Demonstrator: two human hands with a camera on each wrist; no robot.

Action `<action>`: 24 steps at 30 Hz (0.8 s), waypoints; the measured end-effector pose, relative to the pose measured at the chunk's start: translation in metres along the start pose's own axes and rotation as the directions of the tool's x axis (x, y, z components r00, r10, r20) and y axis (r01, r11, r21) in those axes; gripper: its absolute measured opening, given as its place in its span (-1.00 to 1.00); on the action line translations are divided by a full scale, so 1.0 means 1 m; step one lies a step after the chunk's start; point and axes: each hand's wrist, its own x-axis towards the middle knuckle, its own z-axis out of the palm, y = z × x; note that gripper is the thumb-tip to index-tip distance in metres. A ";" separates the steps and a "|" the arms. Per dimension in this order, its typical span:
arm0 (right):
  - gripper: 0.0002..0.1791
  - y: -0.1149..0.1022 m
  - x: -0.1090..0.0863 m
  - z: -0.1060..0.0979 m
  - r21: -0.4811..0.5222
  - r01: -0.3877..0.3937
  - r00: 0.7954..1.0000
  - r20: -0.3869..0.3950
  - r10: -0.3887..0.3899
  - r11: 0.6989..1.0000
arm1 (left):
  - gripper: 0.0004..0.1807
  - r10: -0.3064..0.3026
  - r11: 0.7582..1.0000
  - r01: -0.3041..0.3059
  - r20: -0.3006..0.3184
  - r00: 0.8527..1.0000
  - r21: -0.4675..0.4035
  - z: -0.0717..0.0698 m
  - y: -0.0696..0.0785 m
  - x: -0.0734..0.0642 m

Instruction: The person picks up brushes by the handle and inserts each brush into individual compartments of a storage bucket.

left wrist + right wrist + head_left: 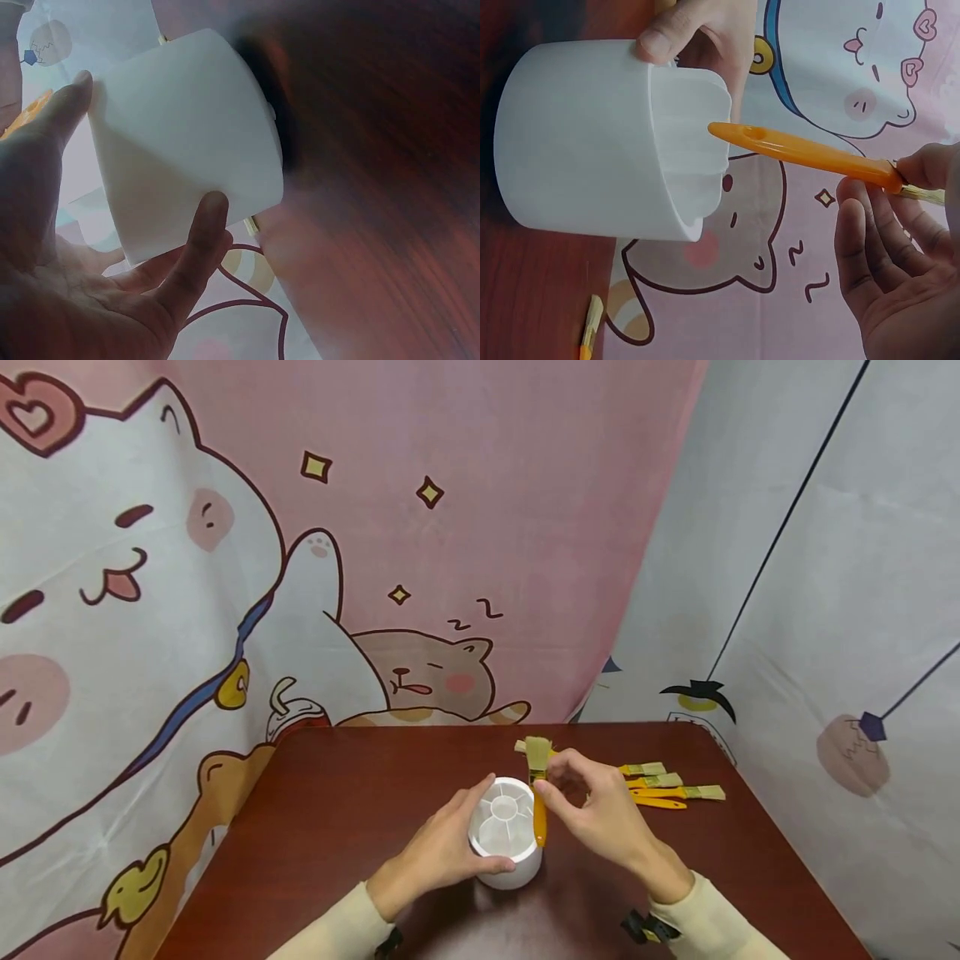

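A white round organizer [510, 878] with several compartments stands on the table in front of me. My left hand [435, 853] holds it from the left, thumb at the near side and fingers at the far side. The left wrist view shows its smooth wall [180, 142] between thumb and fingers. My right hand [603, 814] pinches a flat paintbrush [540, 818] near its ferrule, bristles up. In the right wrist view the tip of the orange handle [802, 150] points at the organizer's open top; I cannot tell whether it touches.
Several more paintbrushes [663, 792] with orange handles lie on the dark red table [360, 785], right of the organizer. Another brush's bristles [521, 746] show behind the held one. Cloth with cartoon animals [442, 681] hangs beyond the table's back edge.
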 end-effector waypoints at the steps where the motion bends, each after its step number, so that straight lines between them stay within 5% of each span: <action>1: -0.81 0.000 0.000 0.001 0.003 0.004 1.000 0.000 -0.004 1.000 | 0.41 0.003 1.000 -0.003 0.001 1.000 0.004 0.000 0.000 0.000; 24: -0.78 0.013 -0.004 0.011 0.014 0.101 0.993 0.062 -0.102 0.995 | 0.40 0.034 0.999 -0.035 0.038 0.999 0.017 -0.007 0.000 -0.001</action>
